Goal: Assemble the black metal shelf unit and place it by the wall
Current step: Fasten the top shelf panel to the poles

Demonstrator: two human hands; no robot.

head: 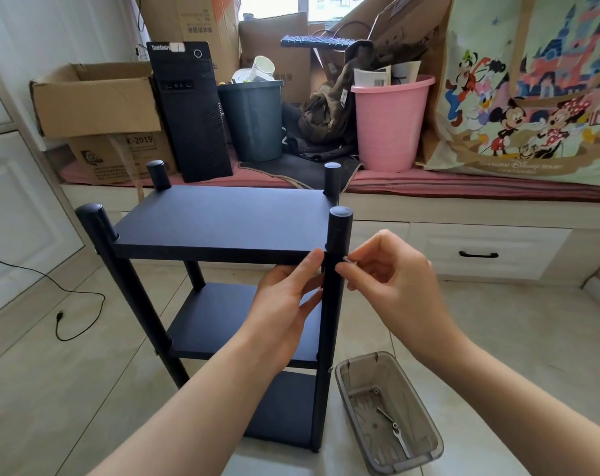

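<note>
Shelf unit (219,235) standing upright on tiled floor, three black boards on four round posts, still out in the room near the window bench, not yet by any wall. Step in hand, by the look of it: fastening top board (219,218) to near right post (336,269). Left hand (285,304) under the board's front right corner, fingers fairly straight, thumb up against the board edge, steadying corner and post; not wrapped round anything. Right hand (388,269) just right of the post, thumb and forefinger pinching a small silvery screw (347,259), tip touching or nearly touching the post side at board height; cannot tell whether it sits in a hole yet. Grey plastic tray (388,410) on floor just right of the unit's foot, holding a small wrench (395,427) and a couple of loose bits of hardware. Next move likely calls for lining the screw square with the post hole, keeping the board corner level with the left hand, starting the thread by fingers, then taking the tool from the tray to tighten. Other top corners possibly still unfastened; cannot tell. Carrying to the wall remains.
</note>
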